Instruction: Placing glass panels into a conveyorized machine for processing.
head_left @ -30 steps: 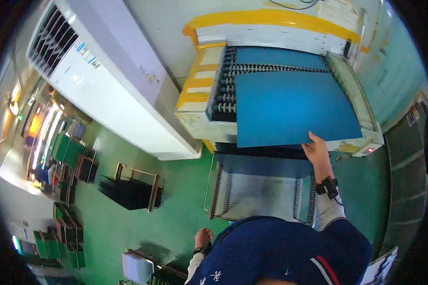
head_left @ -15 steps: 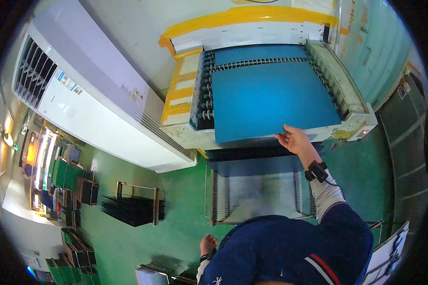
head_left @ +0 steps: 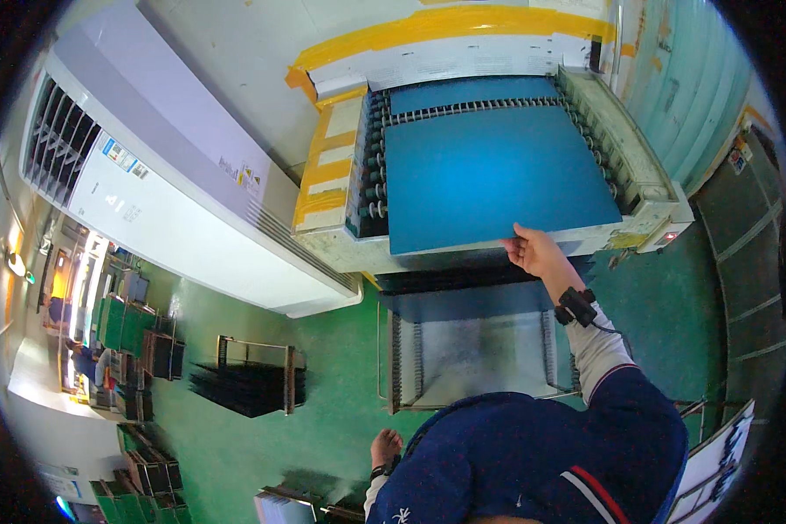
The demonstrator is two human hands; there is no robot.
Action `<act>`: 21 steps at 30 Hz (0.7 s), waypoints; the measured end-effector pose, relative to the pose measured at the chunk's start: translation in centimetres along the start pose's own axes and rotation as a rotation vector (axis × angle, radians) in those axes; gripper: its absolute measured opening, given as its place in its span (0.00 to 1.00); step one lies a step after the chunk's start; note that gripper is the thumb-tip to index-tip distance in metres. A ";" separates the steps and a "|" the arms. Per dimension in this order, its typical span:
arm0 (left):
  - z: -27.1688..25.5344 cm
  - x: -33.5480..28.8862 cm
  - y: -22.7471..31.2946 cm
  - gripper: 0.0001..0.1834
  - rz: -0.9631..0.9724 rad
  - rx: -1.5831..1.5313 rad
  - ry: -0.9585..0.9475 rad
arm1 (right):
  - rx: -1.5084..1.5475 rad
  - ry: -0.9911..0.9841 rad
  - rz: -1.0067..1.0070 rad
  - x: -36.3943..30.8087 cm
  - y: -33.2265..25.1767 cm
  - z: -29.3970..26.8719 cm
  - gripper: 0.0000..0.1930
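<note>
A flat blue panel lies on the rollers of a conveyor machine, its near edge sticking out past the machine's front. My right hand pinches that near edge, right of its middle, with the thumb on top. Farther back on the rollers rests a second blue panel. Below the machine's front stands a slotted rack with dark panels upright at its far end. My left hand hangs low by my side, fingers curled; whether it holds anything is hidden.
A tall white air conditioner stands left of the machine. On the green floor to the left is a rack of dark panels. Another rack is close by my left side, and a rack with white sheets stands at my right.
The blue panel has slid slightly toward the machine in the right hand's pinch. My left hand stays low by my side.
</note>
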State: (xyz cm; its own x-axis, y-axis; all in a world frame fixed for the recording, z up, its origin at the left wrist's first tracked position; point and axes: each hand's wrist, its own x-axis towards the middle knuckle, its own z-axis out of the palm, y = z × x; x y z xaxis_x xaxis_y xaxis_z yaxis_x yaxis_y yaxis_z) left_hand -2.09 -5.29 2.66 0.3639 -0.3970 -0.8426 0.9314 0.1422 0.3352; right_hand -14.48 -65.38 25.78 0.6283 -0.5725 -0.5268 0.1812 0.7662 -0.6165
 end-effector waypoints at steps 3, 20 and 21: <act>-0.1 0.9 -0.2 0.07 -0.015 -0.034 0.133 | -0.015 0.005 0.019 -0.1 0.0 0.3 0.13; -0.5 0.5 -0.6 0.03 0.056 0.049 0.019 | 0.041 -0.054 -0.007 -0.1 0.5 0.9 0.13; -0.7 0.5 -0.6 0.02 0.027 -0.013 -0.006 | 0.038 -0.066 -0.004 0.0 0.5 0.7 0.13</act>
State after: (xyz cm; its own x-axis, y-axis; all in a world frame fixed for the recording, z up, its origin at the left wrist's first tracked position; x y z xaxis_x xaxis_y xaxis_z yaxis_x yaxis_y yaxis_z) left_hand -2.41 -4.95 1.73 0.3893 -0.3980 -0.8307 0.9211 0.1647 0.3527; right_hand -13.83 -64.80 25.83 0.6758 -0.5557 -0.4842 0.2116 0.7755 -0.5948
